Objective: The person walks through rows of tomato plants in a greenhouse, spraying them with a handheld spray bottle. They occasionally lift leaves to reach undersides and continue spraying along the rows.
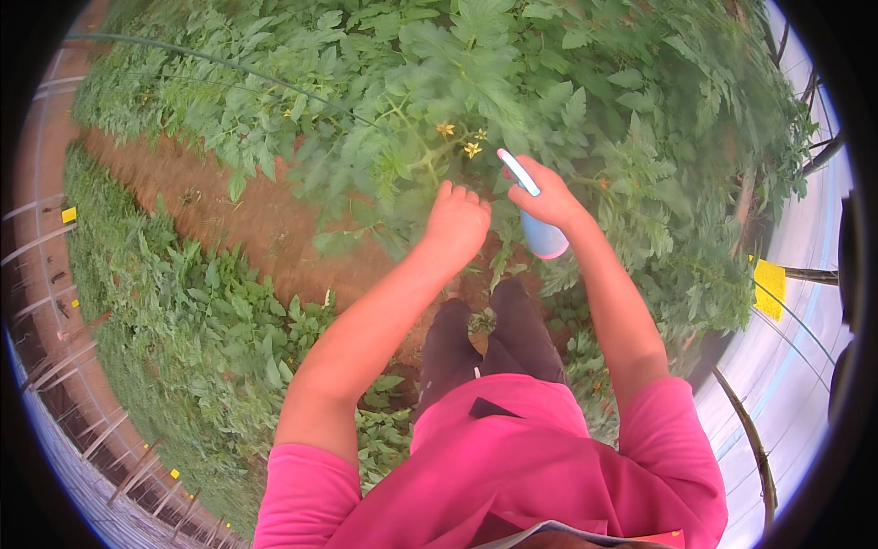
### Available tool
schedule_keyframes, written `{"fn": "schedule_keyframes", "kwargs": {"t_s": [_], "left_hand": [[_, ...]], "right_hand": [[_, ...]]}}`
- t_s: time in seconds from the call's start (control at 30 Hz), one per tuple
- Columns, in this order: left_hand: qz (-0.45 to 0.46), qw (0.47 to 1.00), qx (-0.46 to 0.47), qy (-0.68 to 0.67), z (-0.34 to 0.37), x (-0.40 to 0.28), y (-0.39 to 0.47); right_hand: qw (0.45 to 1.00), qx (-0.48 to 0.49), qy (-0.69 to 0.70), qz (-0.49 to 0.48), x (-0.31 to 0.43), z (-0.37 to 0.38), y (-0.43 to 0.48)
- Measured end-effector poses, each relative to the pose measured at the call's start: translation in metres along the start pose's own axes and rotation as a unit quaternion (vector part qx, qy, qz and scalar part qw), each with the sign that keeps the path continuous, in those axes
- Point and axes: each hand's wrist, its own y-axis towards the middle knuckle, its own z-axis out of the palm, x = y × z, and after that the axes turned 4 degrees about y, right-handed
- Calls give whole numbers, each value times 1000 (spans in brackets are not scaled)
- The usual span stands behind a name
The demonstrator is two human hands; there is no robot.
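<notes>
My right hand [542, 195] grips a light-blue spray bottle [544, 237] with a white and pink trigger head, its nozzle end pointing up beside a cluster of yellow tomato flowers [472, 149]. Just below those flowers, my left hand [461, 218] has its fingers curled near a green plant stem. Whether something thin is between its fingertips cannot be told. Leafy tomato plants [411, 62] surround both hands.
Reddish bare soil [226, 213] runs between two plant rows, with more plants [206, 329] at the left. A green line [226, 63] crosses the upper left. A yellow card [769, 289] hangs at the right before pale sheeting [809, 384] and a curved pole [754, 453].
</notes>
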Motion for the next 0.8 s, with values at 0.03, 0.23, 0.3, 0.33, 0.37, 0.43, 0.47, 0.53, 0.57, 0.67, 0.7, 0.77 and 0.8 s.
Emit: {"fn": "schedule_keyframes", "kwargs": {"t_s": [0.03,0.23,0.3,0.33,0.37,0.43,0.47,0.53,0.57,0.67,0.7,0.77,0.8], "left_hand": [[-1,1000,-5,-2,0,1,-2],[-14,1000,-8,-16,-2,2,-2],[-18,1000,-7,-19,-2,2,-1],[-21,1000,-9,-18,-1,2,-1],[-22,1000,-9,-20,0,3,-1],[-29,999,-13,-20,2,2,-1],[-29,999,-11,-19,3,2,-1],[-30,999,-19,-13,4,2,-2],[-27,999,-28,-14,5,1,-3],[-23,998,-55,-27,4,0,-5],[-21,997,-70,-34,4,0,-6],[-20,996,-80,-40,3,0,-7],[-19,996,-76,-38,3,0,-8]], "right_hand": [[1000,15,-6,2,2,3,10],[990,39,-82,109,19,13,49],[977,74,-112,166,20,14,47],[972,90,-122,181,19,14,45],[972,83,-109,188,17,14,41],[977,71,-79,185,11,15,32],[985,53,-75,149,7,15,29],[992,22,-74,98,0,16,25],[994,10,-47,97,-4,15,23],[996,-28,0,84,-10,13,17],[995,-20,0,99,-11,13,17],[993,-16,11,120,-13,14,19],[992,-9,-13,122,-13,14,25]]}}
